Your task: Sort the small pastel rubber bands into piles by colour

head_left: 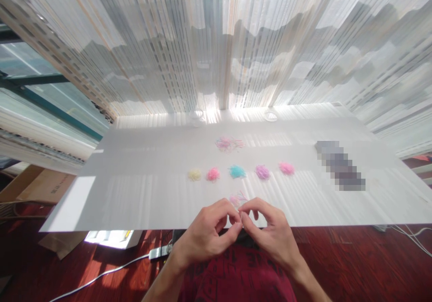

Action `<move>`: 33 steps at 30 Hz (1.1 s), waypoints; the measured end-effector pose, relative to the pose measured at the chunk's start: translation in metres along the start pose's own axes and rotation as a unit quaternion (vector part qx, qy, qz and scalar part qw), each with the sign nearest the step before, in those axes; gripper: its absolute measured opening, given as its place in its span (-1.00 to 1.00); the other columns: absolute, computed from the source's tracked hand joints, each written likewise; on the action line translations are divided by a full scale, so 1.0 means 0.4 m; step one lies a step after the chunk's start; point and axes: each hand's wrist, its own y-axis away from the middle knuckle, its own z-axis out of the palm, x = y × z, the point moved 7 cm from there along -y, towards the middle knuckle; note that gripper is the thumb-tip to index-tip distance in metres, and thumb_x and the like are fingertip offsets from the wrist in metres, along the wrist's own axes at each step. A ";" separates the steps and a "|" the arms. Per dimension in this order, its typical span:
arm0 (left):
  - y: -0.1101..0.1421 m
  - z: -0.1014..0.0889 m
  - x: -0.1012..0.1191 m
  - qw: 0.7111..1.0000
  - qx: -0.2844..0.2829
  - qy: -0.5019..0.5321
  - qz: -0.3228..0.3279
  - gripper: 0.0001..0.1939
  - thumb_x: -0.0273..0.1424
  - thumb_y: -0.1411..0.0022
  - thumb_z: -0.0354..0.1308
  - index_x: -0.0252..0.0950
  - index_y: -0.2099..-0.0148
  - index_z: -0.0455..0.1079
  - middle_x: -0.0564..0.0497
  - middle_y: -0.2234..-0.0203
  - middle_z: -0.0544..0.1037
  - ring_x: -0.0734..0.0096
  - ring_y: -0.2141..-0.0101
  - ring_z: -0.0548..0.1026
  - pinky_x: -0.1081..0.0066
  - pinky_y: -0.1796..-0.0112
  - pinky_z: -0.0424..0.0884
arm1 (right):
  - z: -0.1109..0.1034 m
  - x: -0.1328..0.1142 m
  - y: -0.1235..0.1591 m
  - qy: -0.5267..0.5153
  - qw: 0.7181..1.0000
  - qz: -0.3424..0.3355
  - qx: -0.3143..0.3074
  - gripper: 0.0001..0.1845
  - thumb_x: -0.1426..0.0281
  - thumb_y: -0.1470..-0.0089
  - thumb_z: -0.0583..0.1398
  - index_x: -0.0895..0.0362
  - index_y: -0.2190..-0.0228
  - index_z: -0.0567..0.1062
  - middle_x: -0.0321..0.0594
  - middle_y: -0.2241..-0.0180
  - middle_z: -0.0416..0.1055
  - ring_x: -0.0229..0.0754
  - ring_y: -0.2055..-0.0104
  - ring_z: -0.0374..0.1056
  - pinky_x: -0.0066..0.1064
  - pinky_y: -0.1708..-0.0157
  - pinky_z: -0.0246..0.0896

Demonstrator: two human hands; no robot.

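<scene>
My left hand (216, 227) and my right hand (268, 230) meet at the front edge of the white table. The thumb and forefinger of each are pinched, and the fingertips of both hands touch or nearly touch. Whatever they hold, if anything, is too small to make out. Just beyond the fingers lies a small mixed heap of thin pink and purple strands (238, 198). Farther back is a row of small heaps of similar thin pieces: pale yellow (194, 174), coral pink (213, 173), turquoise (237, 171), purple (262, 172) and bright pink (286, 168).
A looser multicoloured heap (227, 144) lies behind the row. Two clear round containers or lids (270, 116) stand near the sheer curtain (216, 68). A blurred-out dark object (340, 164) is on the right of the tabletop (135, 194). A white cable (111, 271) runs across the floor.
</scene>
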 end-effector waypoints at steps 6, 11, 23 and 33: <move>0.002 -0.024 -0.009 0.997 0.049 0.056 0.020 -0.97 -0.44 -0.32 0.23 -0.29 0.21 0.49 0.06 0.41 0.39 0.60 0.55 0.19 0.51 0.51 0.19 | 0.038 0.055 0.012 -0.095 0.990 0.108 0.010 -0.79 0.22 -0.24 0.26 0.08 0.33 0.60 -0.22 0.37 0.58 -0.19 0.35 0.43 -0.39 0.34 0.35; 0.002 -0.077 -0.030 0.996 0.088 0.031 -0.009 -0.85 -0.36 -0.37 0.19 -0.31 0.26 0.47 0.07 0.46 0.39 0.57 0.54 0.23 0.53 0.51 0.24 | 0.057 0.063 0.001 -0.087 0.988 0.120 -0.027 -0.73 0.14 -0.27 0.24 0.07 0.25 0.62 -0.19 0.29 0.59 -0.13 0.25 0.46 -0.35 0.26 0.37; 0.005 -0.315 -0.192 0.894 0.195 -0.383 -0.128 -0.83 -0.34 -0.40 0.12 -0.19 0.17 0.55 0.04 0.28 0.61 0.42 0.43 0.50 0.44 0.37 0.35 | -0.076 0.169 -0.015 0.065 0.988 0.134 0.034 -0.66 0.08 -0.27 0.22 0.06 0.25 0.65 -0.18 0.32 0.61 -0.11 0.31 0.48 -0.34 0.32 0.41; -0.006 -0.312 -0.187 0.861 0.177 -0.460 -0.128 -0.79 -0.33 -0.42 0.10 -0.18 0.13 0.59 0.04 0.26 0.66 0.40 0.46 0.52 0.44 0.43 0.30 | -0.132 0.221 0.011 0.071 0.976 0.178 0.103 -0.57 -0.02 -0.17 0.26 0.08 0.30 0.66 -0.18 0.39 0.61 -0.11 0.42 0.48 -0.32 0.36 0.43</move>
